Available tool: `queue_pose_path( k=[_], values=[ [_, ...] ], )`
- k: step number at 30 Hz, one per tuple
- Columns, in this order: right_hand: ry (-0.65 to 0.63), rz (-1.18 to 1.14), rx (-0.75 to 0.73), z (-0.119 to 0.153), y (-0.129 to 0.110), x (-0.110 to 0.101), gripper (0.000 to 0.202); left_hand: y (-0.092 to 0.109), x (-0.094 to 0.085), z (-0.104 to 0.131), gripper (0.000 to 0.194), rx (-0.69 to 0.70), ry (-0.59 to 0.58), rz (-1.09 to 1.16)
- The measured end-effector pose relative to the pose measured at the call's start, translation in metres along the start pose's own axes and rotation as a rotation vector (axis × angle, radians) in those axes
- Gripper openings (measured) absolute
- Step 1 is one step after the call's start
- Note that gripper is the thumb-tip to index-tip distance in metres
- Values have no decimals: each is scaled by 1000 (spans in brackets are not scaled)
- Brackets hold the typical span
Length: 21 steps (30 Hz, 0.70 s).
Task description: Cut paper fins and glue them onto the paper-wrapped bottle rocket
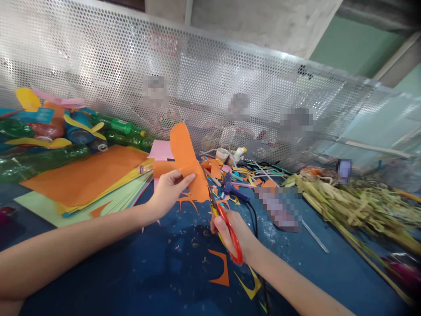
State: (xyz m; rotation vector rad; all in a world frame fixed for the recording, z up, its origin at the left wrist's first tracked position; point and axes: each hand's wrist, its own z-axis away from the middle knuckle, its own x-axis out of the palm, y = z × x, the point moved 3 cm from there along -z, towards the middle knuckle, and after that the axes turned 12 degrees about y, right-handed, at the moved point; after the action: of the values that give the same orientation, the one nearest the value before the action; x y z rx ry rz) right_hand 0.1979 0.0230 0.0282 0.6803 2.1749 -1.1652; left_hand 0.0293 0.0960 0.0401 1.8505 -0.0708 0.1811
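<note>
My left hand pinches an orange paper cutout between thumb and fingers, holding it above the blue table. The cutout has a rounded, propeller-like shape. My right hand is wrapped round the handles of a pair of scissors with red and yellow grips. Their blades point up and away from me and lie along the cutout's right edge. Beneath my hands, an orange paper scrap and a yellow paper scrap lie on the table.
Orange sheets and pale green paper lie stacked at left, with green bottles behind. Paper scraps surround a blue glue gun with a black cable. Dried husks cover the right. A perforated screen stands behind.
</note>
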Motion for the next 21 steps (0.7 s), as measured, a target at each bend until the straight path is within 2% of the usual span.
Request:
queue_pose_path(
  k=[9, 21],
  values=[
    [17, 21, 81, 3, 11, 6, 50, -3, 1, 1, 19, 14, -29, 9],
    [40, 51, 62, 4, 7, 5, 49, -4, 1, 1, 18, 12, -6, 23]
  ],
)
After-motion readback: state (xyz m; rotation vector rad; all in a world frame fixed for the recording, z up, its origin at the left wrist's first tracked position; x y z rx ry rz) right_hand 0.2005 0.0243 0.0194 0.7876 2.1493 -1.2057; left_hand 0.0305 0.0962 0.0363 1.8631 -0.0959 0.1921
